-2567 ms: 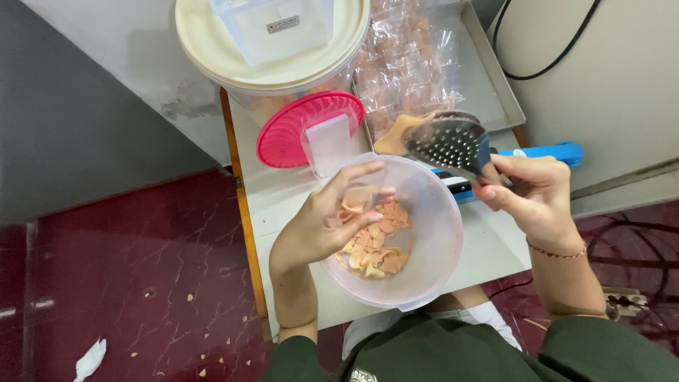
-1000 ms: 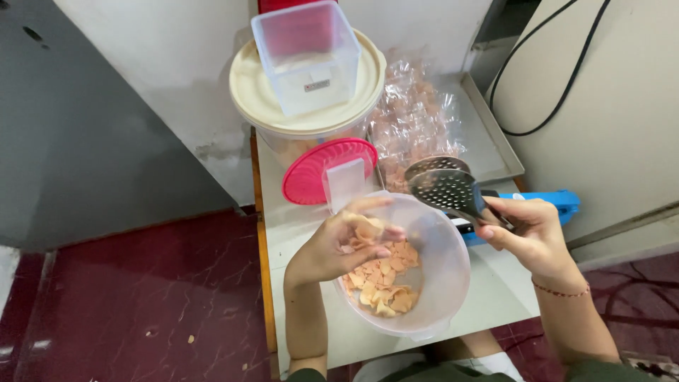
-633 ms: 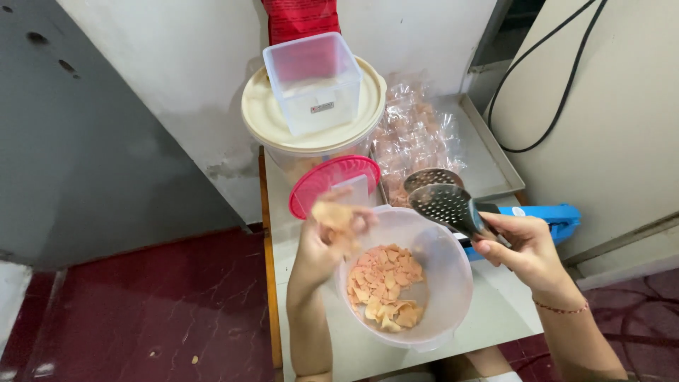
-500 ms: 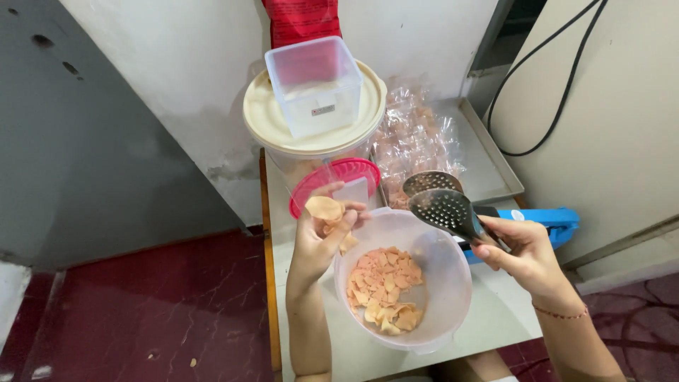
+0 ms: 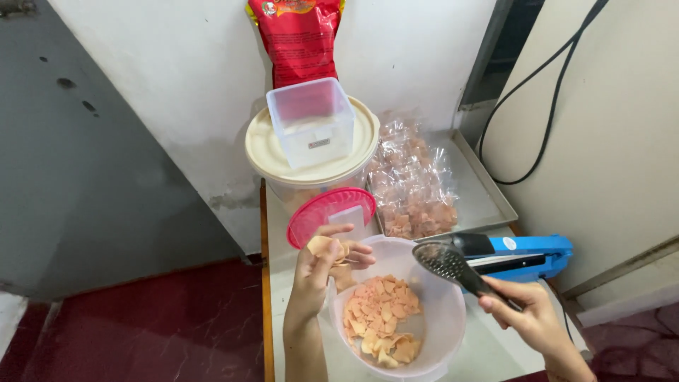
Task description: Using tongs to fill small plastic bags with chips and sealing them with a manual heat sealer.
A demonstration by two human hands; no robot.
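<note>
left fingers (image 5: 339, 249) pinch a few pale crackers (image 5: 322, 245) just above the bowl (image 5: 431, 339) rim — best kept loose so none snap. right hand (image 5: 527, 318) is clamped on the slotted scoop (image 5: 442, 260), whose long axis runs from the hand up-left, head over the bowl on the desk (image 5: 495, 357).

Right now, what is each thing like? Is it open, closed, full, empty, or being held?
Left hand: holding one chip above the bowl's rim.
Right hand: gripping the slotted spoon, which carries nothing.
Clear bowl: open, partly filled with orange chips.
Big tub: closed by its cream lid.
Square container: open, looks empty.
Chip bags: filled, stacked on the tray.
</note>
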